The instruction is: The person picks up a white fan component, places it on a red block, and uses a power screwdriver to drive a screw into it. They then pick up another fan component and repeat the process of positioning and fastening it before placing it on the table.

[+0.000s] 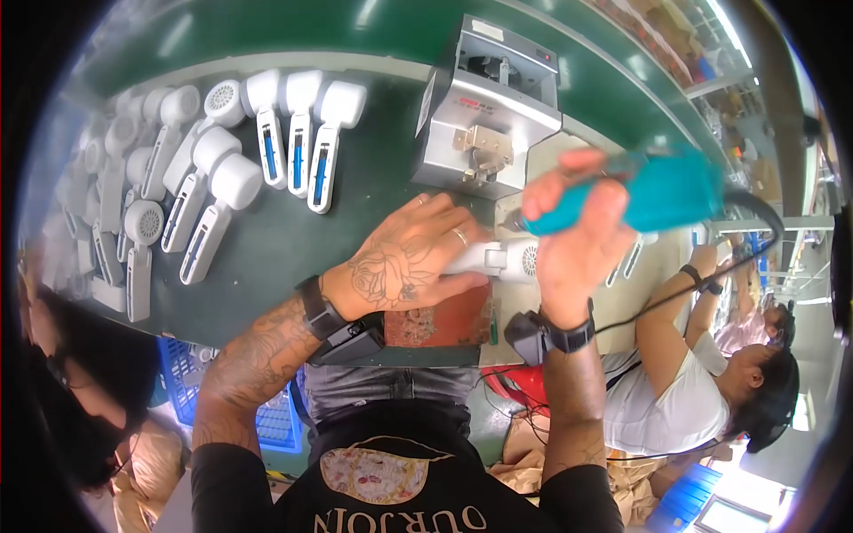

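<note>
My left hand (404, 262) is closed around a white handheld device (498, 258) lying sideways, its round grilled head pointing right. A reddish-brown block (435, 326) sits under and in front of that hand. In my right hand (577, 244), raised over the device's head, is a teal electric screwdriver (680, 191), blurred by motion. A black cord trails from its right end. Its tip points left and down; whether it touches anything cannot be made out. Wide black bands circle both my wrists.
Many similar white devices (213, 169) stand grouped on the green table at left, some with blue strips in their handles. A silver machine (475, 124) stands beyond my hands. A blue basket (275, 413) is below the table edge. A person (675, 391) works close at right, another at left.
</note>
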`<state>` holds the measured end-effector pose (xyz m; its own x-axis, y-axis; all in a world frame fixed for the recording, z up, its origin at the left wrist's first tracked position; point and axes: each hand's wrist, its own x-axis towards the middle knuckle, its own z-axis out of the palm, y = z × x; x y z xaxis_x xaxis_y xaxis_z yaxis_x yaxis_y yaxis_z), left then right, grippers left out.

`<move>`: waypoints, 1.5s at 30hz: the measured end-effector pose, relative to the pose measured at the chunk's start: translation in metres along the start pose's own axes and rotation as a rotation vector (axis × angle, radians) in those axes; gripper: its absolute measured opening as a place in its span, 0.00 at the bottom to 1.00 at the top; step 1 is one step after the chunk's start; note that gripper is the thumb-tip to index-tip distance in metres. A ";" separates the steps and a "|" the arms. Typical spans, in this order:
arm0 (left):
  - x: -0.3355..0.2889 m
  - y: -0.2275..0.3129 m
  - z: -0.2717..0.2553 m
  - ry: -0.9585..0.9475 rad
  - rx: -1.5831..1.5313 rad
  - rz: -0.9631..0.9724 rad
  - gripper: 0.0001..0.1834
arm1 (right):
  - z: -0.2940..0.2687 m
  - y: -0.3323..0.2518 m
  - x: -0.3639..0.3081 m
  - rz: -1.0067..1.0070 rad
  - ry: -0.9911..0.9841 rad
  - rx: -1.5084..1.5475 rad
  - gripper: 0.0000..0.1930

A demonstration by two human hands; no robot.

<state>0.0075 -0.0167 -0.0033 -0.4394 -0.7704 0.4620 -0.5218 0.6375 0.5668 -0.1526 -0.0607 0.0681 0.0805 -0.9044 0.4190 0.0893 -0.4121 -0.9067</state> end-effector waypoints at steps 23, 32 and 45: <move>0.002 0.004 0.001 -0.001 -0.020 -0.021 0.17 | -0.014 0.022 -0.025 0.055 0.009 0.023 0.24; -0.003 0.001 -0.001 -0.005 -0.040 -0.012 0.18 | 0.007 -0.007 0.000 0.113 0.063 -0.069 0.22; -0.005 0.001 -0.004 0.040 -0.045 0.047 0.17 | 0.031 0.031 0.036 -0.095 0.061 -0.054 0.18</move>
<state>0.0116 -0.0121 -0.0024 -0.4328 -0.7397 0.5154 -0.4676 0.6729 0.5732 -0.1159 -0.1026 0.0562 0.0138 -0.8652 0.5012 0.0400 -0.5003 -0.8649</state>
